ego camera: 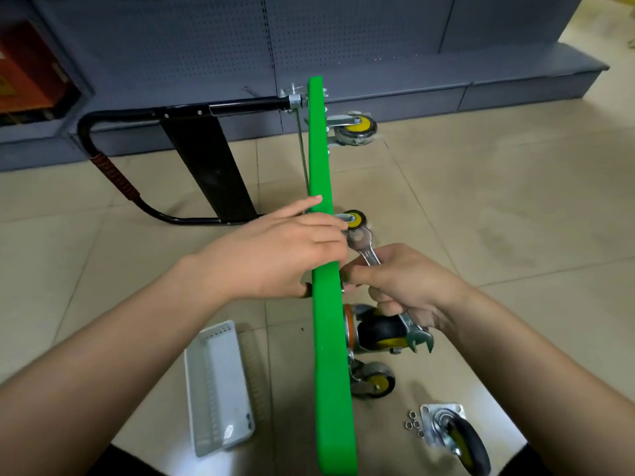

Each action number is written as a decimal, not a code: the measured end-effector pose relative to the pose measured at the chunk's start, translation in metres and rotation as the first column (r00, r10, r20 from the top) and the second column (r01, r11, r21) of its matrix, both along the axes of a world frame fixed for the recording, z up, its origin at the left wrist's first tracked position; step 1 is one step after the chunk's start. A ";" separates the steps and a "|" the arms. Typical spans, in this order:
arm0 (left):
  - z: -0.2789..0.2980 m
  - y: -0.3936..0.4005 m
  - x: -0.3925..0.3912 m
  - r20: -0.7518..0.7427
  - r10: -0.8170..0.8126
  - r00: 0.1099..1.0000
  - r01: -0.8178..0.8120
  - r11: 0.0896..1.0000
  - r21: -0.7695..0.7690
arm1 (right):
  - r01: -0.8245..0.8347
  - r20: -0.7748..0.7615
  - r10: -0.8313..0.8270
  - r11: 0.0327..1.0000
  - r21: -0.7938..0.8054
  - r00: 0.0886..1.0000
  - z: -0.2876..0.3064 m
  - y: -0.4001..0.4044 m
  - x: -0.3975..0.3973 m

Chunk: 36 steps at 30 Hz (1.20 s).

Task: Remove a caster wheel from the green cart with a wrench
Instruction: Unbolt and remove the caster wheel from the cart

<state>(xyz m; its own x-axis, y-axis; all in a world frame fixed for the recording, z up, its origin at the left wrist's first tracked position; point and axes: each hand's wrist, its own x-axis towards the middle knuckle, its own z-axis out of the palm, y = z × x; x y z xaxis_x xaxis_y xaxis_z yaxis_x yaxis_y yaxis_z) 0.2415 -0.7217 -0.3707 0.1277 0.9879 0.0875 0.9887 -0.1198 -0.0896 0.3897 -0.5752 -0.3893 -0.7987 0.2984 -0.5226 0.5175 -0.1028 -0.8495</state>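
Green cart (326, 304) stands on edge mid-frame, exposing casters. Left hand (275, 255) steadies the deck, fingers loose over the edge. Right hand (405, 286) fingers clenched on wrench (372, 259), ring end near small caster (354, 219).

— How many caster wheels?
— Five: four on the green cart (324, 304), one loose caster wheel (453, 438) on the floor.
— Wrenches?
— One wrench (388, 286).
— Baskets?
— One white basket (216, 389). Also about four nuts (414, 424); hard to tell exactly.
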 end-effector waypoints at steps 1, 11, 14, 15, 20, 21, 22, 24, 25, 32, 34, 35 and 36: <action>-0.001 0.000 -0.001 -0.015 -0.018 1.000 0.019 1.000 0.016 | 0.003 0.003 -0.003 1.000 -0.014 1.000 0.000 0.000 0.000; 0.000 0.001 -0.010 0.003 -0.093 0.996 0.093 0.995 0.025 | 0.128 0.046 -0.123 0.983 -0.134 0.991 -0.009 0.004 0.000; 0.002 0.002 -0.009 -0.014 -0.111 0.994 0.111 0.993 0.035 | 0.168 0.038 -0.164 0.975 -0.143 0.986 -0.010 0.002 0.001; 0.002 0.002 -0.008 -0.026 -0.111 0.993 0.112 0.993 0.033 | 0.176 0.031 -0.173 0.973 -0.152 0.984 -0.009 0.002 0.001; 0.001 0.002 -0.005 -0.051 -0.099 0.994 0.100 0.995 0.016 | 0.186 0.011 -0.188 0.965 -0.186 0.982 -0.009 0.002 0.003; 0.002 0.002 -0.005 -0.051 -0.099 0.994 0.100 0.995 0.011 | 0.189 0.008 -0.190 0.965 -0.184 0.982 -0.010 0.002 0.003; 0.003 0.002 -0.004 -0.052 -0.102 0.993 0.103 0.995 0.008 | 0.191 0.006 -0.193 0.965 -0.182 0.981 -0.010 0.001 0.004; 0.003 0.001 -0.001 -0.060 -0.110 0.992 0.111 0.994 0.009 | 0.194 -0.004 -0.198 0.961 -0.196 0.980 -0.009 0.000 0.005; 0.002 0.001 0.000 -0.064 -0.118 0.991 0.119 0.993 0.014 | 0.197 -0.004 -0.202 0.958 -0.209 0.979 -0.008 0.000 0.005; 0.000 0.001 0.005 -0.037 -0.139 0.990 0.138 0.990 -0.018 | 0.167 0.014 -0.168 0.966 -0.197 0.986 -0.011 0.005 0.003; 0.001 0.003 0.005 -0.033 -0.135 0.990 0.133 0.991 -0.033 | 0.134 0.017 -0.134 0.975 -0.177 0.991 -0.010 0.007 0.003; 0.001 0.003 0.005 -0.035 -0.133 0.990 0.132 0.991 -0.035 | 0.117 0.017 -0.116 0.979 -0.168 0.993 -0.010 0.007 0.004; 0.001 0.003 0.006 -0.034 -0.133 0.991 0.132 0.991 -0.034 | 0.103 0.018 -0.102 0.982 -0.161 0.995 -0.010 0.007 0.005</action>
<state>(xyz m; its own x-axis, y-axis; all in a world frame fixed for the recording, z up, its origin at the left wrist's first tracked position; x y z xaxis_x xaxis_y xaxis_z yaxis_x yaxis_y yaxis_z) 0.2470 -0.7183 -0.3700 0.2603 0.9643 0.0491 0.9601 -0.2531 -0.1189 0.3943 -0.5678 -0.3993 -0.7630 0.2895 -0.5779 0.5051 -0.2909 -0.8126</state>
